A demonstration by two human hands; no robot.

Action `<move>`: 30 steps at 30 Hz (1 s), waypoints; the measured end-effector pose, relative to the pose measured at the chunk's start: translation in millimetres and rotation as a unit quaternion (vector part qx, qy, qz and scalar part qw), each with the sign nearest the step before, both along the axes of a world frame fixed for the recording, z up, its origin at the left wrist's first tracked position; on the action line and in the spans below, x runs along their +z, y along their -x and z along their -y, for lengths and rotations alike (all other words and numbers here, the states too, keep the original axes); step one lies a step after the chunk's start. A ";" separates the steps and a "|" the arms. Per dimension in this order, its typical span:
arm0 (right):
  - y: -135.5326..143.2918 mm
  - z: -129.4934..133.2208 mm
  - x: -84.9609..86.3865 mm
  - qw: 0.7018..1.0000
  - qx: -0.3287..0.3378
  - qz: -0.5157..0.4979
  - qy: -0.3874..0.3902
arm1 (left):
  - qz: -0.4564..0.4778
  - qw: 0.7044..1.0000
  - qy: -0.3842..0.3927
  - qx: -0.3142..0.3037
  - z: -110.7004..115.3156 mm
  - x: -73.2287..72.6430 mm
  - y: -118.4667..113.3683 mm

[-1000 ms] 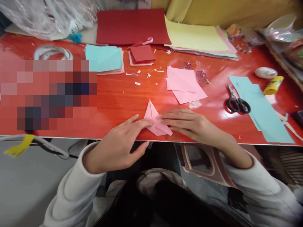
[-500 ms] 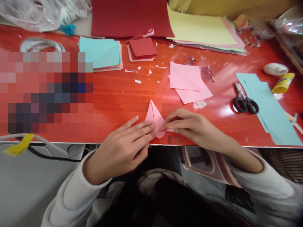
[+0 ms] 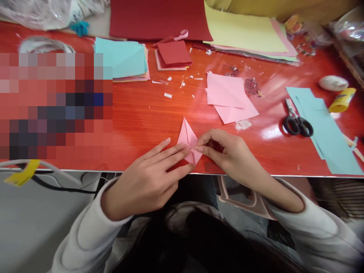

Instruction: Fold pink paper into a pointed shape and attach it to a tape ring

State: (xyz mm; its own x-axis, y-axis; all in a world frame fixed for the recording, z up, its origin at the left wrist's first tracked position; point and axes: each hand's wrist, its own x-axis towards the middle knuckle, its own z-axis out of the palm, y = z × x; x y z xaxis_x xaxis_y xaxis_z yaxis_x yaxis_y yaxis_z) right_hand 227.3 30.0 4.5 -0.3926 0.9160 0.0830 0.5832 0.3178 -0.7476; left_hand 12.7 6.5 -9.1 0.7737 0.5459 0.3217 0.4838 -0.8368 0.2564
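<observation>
A folded pink paper [image 3: 186, 133], kite-shaped with a crease or slit down its middle, lies near the front edge of the red table. Across its left side rests my left hand [image 3: 159, 170], fingers stretched out and spread, the fingertips pressing the paper flat. My right hand [image 3: 224, 149] pinches the right corner of the same paper between thumb and forefinger. Part of the paper's left side is hidden under the left fingers. Beyond the hands, loose pink sheets [image 3: 227, 94] overlap on the table.
Black-handled scissors [image 3: 297, 125] and light blue paper strips [image 3: 327, 132] lie at the right, near a yellow tube [image 3: 342, 100]. Stacks of blue paper [image 3: 122, 58], red squares [image 3: 174, 53] and yellow sheets [image 3: 247, 32] line the back. White scraps dot the middle. The left is pixelated.
My right thumb and forefinger have closed on the paper's right corner, and a small fold now shows there. My left thumb or finger reaches lower on the paper. The view has shifted slightly.
</observation>
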 end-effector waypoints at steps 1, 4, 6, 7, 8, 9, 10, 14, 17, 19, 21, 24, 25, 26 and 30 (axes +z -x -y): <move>1.3 0.4 -0.7 1.000 -0.006 0.012 -0.011 | -0.001 1.000 -0.002 -0.001 0.0 0.1 0.2; 4.1 1.0 -2.5 0.998 -0.011 0.046 -0.046 | -0.006 1.000 -0.009 -0.003 0.0 0.4 1.0; 5.1 0.7 -3.0 0.996 -0.003 0.063 -0.066 | -0.008 1.000 -0.011 -0.006 -0.2 0.3 1.2; 5.3 0.4 -3.0 0.995 0.000 0.070 -0.074 | -0.009 1.000 -0.013 -0.007 -0.3 0.2 1.1; 5.4 0.0 -2.8 0.994 0.003 0.079 -0.078 | -0.009 1.000 -0.014 -0.009 -0.2 0.0 0.9; 5.4 -0.4 -2.5 0.993 0.005 0.088 -0.079 | -0.011 1.000 -0.014 -0.008 -0.1 -0.3 0.7; 5.4 -0.7 -2.2 0.992 0.006 0.097 -0.078 | -0.013 1.000 -0.014 -0.005 0.2 -0.5 0.3; 5.4 -1.7 -0.6 0.990 0.001 0.121 -0.069 | -0.014 1.000 -0.018 0.014 2.9 -1.0 -2.2; 5.9 -2.3 1.0 0.990 0.000 0.133 -0.055 | -0.001 0.999 -0.021 0.032 4.8 -1.0 -4.0; 6.5 -2.7 2.2 0.988 0.001 0.145 -0.044 | 0.009 0.999 -0.018 0.037 5.2 -0.8 -4.7; 7.5 -2.9 3.1 0.987 -0.004 0.158 -0.041 | 0.010 0.999 -0.013 0.032 5.0 -0.3 -4.8; 9.0 -2.4 3.6 0.984 -0.015 0.171 -0.050 | 0.005 1.000 -0.007 0.023 3.8 0.6 -4.4; 9.5 -1.9 3.4 0.983 -0.017 0.172 -0.054 | 0.005 1.000 -0.008 0.021 3.4 0.8 -4.2; 9.8 -1.4 3.1 0.983 -0.020 0.172 -0.058 | 0.006 1.000 -0.010 0.021 3.1 1.0 -4.1; 10.6 0.7 0.6 0.981 -0.022 0.167 -0.092 | 0.010 0.999 -0.029 0.020 2.3 1.7 -3.9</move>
State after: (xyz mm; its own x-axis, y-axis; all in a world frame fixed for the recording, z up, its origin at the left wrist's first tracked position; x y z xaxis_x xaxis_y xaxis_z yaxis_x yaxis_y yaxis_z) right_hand 216.7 29.3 5.2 -0.3859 0.9145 0.1218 0.8028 0.3979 -0.4440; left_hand 16.6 4.2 -7.4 0.7441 0.5569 0.3690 0.5129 -0.8302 0.2186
